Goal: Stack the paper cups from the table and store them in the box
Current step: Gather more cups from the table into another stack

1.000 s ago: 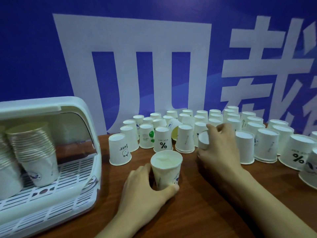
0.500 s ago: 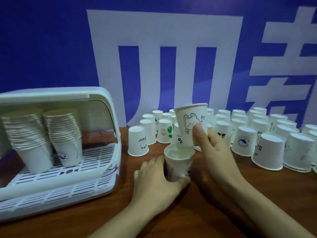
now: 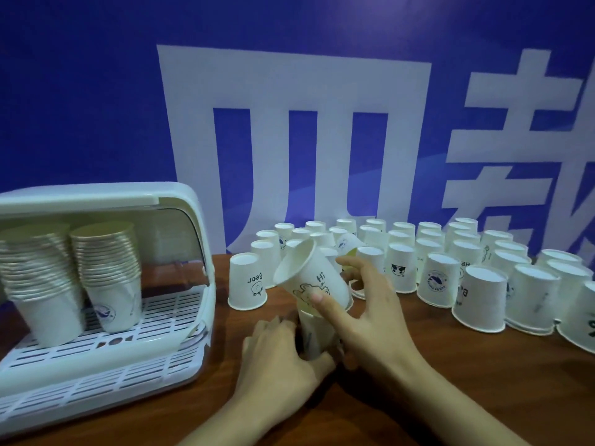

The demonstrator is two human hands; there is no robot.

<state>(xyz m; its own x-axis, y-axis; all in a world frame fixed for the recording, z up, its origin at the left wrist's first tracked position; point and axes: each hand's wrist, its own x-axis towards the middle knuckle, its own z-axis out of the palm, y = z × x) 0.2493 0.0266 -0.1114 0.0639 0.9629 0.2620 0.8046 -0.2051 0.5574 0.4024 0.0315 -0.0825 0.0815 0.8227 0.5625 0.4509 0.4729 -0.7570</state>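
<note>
The right hand [image 3: 363,304] grips a white paper cup [image 3: 310,275] between thumb and fingers; the thumb lies across the cup's lower wall and the fingers curl round its far side. This cup is tilted, its open mouth facing up and to the left, and its base sits in the mouth of a second cup [image 3: 314,336] that stands upright on the brown wooden table [image 3: 450,381]. The tilted cup carries a small cartoon drawing and the word "Hi" (the print is slanted with the cup). The left hand [image 3: 283,358] wraps round the lower, standing cup, fingers curled against its left side and thumb near its base, holding it on the table. Both forearms reach in from the bottom edge. Just behind and left of the hands stands an upside-down cup marked "Bear" [image 3: 247,281]. Behind and to the right, many more upside-down cups [image 3: 476,284] stand in close rows along the back of the table, some printed with small logos or animal faces. At the left sits the white plastic storage box [image 3: 180,201], its curved lid raised and its slatted white floor showing. Inside it two tall stacks of nested cups [image 3: 106,272] stand mouth up, leaning a little, side by side. Behind everything rises a blue wall [image 3: 80,91] with large white characters.
</note>
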